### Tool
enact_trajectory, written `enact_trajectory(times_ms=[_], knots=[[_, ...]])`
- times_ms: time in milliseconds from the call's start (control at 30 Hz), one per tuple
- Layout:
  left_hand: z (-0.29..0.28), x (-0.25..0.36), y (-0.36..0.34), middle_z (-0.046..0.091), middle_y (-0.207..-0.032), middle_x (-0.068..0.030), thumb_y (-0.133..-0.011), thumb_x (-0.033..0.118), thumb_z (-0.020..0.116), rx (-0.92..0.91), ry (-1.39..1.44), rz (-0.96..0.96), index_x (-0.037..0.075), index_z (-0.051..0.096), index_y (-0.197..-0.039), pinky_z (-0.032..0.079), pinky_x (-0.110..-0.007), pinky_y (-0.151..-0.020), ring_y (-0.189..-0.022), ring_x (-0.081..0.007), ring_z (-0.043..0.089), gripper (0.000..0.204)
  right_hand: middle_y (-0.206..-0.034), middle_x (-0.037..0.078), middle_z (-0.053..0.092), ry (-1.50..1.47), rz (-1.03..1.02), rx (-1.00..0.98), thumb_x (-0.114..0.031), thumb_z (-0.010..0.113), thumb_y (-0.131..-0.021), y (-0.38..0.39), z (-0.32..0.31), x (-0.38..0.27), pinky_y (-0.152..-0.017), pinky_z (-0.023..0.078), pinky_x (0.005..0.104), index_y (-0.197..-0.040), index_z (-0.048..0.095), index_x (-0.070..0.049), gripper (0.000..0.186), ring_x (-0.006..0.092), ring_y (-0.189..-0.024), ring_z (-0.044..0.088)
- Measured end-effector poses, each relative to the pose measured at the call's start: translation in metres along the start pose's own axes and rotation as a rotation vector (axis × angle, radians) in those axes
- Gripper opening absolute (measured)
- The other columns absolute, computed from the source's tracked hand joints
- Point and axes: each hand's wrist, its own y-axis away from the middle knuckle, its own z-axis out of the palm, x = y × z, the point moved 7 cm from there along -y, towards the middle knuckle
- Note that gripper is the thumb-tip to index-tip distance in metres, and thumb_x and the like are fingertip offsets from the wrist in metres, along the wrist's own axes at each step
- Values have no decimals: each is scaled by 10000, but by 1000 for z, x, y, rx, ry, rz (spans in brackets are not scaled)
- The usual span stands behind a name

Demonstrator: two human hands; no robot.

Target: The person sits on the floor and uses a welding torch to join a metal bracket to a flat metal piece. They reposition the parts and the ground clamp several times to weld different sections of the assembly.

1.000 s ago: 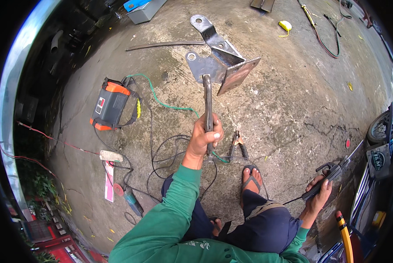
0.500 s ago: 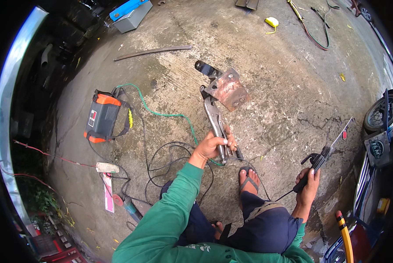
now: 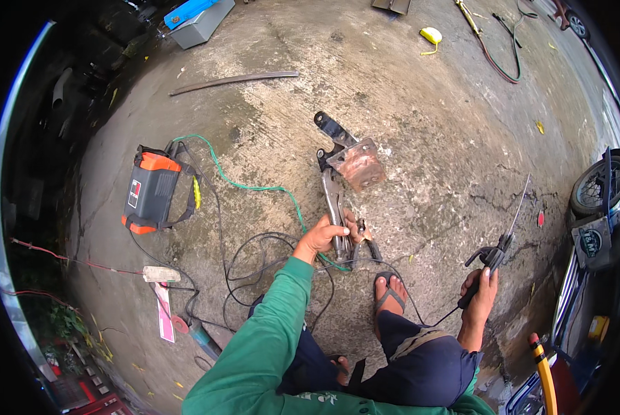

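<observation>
Open to pass over bare concrete [image 3: 441,166] between the metal bracket [image 3: 359,164] and the thin rod [image 3: 519,207] jutting from the electrode holder [image 3: 491,257], and also ahead of the bracket toward the yellow tape measure [image 3: 431,34]. Tight around the left hand [image 3: 326,236], with the spring clamp [image 3: 375,250] just right of the locking pliers [image 3: 334,205] and looped black cable [image 3: 228,277] to the left. Crossed low, short of the right hand [image 3: 480,294], by the holder's cable [image 3: 448,316], near the sandalled foot [image 3: 391,294]. Blocked farther left by the orange-and-black machine [image 3: 155,188], far right by the wheel [image 3: 600,183].
</observation>
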Motion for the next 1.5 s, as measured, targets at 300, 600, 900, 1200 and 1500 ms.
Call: enact_trajectory(times_ms=[300,600,900,1200,1500], knots=[[-26,9,5,712,-974,-142,-820,76,665,41,-159,-25,0,546,-1200,585,-444,-861,-926,-294,727,405,-722,-5,518,17,-8,-40,-301,628,-1040,-5,15,4,-492,425,248,-1210,548,-63,303,85,-556,495],[-14,32,15,655,-951,-26,-862,103,739,280,-319,167,-49,514,-1407,524,-335,-832,-917,-160,657,609,-709,-32,525,198,-84,-9,-270,708,-986,-16,24,6,-463,375,238,-1177,583,-52,316,59,-525,474],[-37,20,2,687,-940,-62,-971,198,719,375,-363,137,-43,593,-1322,575,-330,-732,-799,-171,685,444,-777,194,635,692,-139,-52,-303,633,-981,-37,57,39,-661,478,466,-1275,543,0,432,348,-718,651],[-61,30,8,723,-910,-116,-987,129,676,469,-616,34,-59,620,-1241,599,-319,-678,-762,-203,734,321,-703,128,573,586,-246,-37,-279,655,-974,-27,67,28,-603,445,418,-1199,568,7,374,264,-624,558],[-75,27,19,735,-885,-125,-981,93,675,513,-675,-8,-65,645,-1161,593,-308,-640,-735,-192,734,241,-721,166,646,622,-176,-78,-237,676,-964,-20,69,27,-604,482,441,-1237,561,-9,373,334,-639,655]])
